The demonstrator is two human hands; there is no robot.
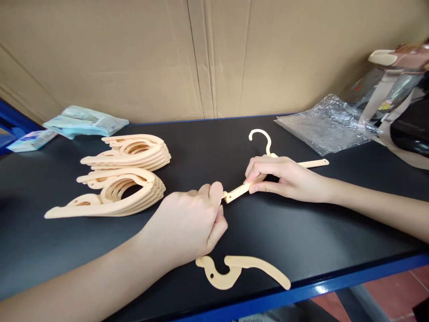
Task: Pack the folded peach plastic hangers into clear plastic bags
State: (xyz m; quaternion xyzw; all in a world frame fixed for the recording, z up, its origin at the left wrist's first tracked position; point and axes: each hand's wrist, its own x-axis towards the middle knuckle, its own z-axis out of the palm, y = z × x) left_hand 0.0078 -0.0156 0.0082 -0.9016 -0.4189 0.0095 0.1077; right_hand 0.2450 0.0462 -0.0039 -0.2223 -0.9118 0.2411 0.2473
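Note:
My right hand (284, 176) pinches a cream plastic hanger piece (237, 192) between thumb and fingers. Its hook points up behind the fingers, and one straight arm sticks out to the right past my knuckles. My left hand (186, 223) is closed on a small cream hanger part (224, 195), mostly hidden by the fingers, with its tip against the left end of the hanger piece. In front of my left hand a curved hanger part (223, 281) lies flat on the black table (214, 156). To the left sit two stacks of curved hanger parts, a rear stack (159, 156) and a front stack (147, 197).
Behind the stacks lies a light blue plastic packet (85, 121) beside a smaller pack (31, 141). A crinkled clear bag (321, 125) rests at the back right, near a strapped transparent bottle (395, 89). Cardboard (140, 58) stands along the back; a blue edge (321, 288) runs along the front.

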